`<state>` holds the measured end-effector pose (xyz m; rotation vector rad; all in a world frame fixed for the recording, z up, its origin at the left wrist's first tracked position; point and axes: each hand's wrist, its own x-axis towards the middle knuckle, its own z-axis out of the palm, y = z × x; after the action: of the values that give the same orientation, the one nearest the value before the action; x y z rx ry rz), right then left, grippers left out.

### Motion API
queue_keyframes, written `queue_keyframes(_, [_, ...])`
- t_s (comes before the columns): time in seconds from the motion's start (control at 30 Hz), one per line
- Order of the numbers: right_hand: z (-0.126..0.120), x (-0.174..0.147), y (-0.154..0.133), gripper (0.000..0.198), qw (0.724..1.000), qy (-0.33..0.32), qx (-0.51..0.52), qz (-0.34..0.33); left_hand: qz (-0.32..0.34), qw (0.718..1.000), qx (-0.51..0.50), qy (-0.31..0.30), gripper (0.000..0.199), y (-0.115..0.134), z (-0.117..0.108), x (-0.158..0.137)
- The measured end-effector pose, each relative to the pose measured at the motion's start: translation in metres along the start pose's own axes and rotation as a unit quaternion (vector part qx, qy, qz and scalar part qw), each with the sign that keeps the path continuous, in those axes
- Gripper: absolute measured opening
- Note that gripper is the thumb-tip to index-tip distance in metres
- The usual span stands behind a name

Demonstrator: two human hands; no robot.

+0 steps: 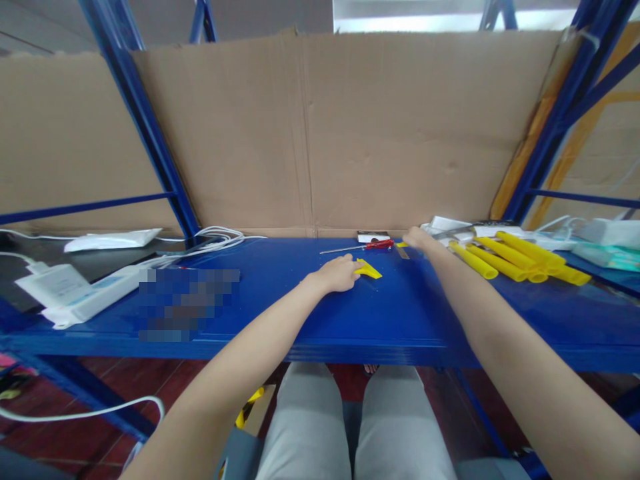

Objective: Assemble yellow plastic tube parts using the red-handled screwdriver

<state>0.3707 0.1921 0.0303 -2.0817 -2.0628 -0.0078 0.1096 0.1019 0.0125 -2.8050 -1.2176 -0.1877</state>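
Note:
On the blue tabletop (330,320), my left hand (343,272) has its fingers closed on the near end of a flat, bent yellow piece (369,269) that looks like cut plastic tubing. My right hand (419,239) is farther back, to the right, beside some white packets (445,225). Its fingers are small and partly turned away, so their grip is unclear. A small yellow bit (401,245) and a brownish strip (403,254) lie just left of it. Between the hands, toward the back, rests a screwdriver (380,245) with a red handle.
Several yellow tubes (520,259) are piled at the right. A small black-and-white box (373,237) stands against the cardboard backing (310,133). At the left are a white power strip (100,293), a plugged-in adapter (60,288) and white cables (220,237). Blue posts (145,127) rise at both sides.

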Motion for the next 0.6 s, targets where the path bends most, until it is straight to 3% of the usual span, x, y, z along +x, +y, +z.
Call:
queue_keyframes(0.13, [-0.006, -0.002, -0.019, 0.028, 0.996, 0.043, -0.065, -0.033, -0.004, 1.0, 0.003, -0.007, 0.043, 0.003, -0.002, -0.001])
queue_keyframes(0.27, [-0.005, -0.001, -0.04, 0.035, 0.991, 0.009, -0.074, -0.113, 0.002, 1.0, 0.014, -0.01, 0.042, 0.002, -0.002, -0.001])
queue_keyframes(0.47, [-0.005, 0.001, -0.059, 0.03, 0.985, -0.05, -0.114, -0.122, 0.001, 1.0, 0.011, -0.009, 0.041, 0.003, -0.003, -0.001])
queue_keyframes(0.6, [-0.006, -0.004, -0.072, 0.029, 0.979, -0.051, -0.154, -0.121, -0.003, 1.0, 0.013, -0.017, 0.043, 0.006, -0.005, -0.002])
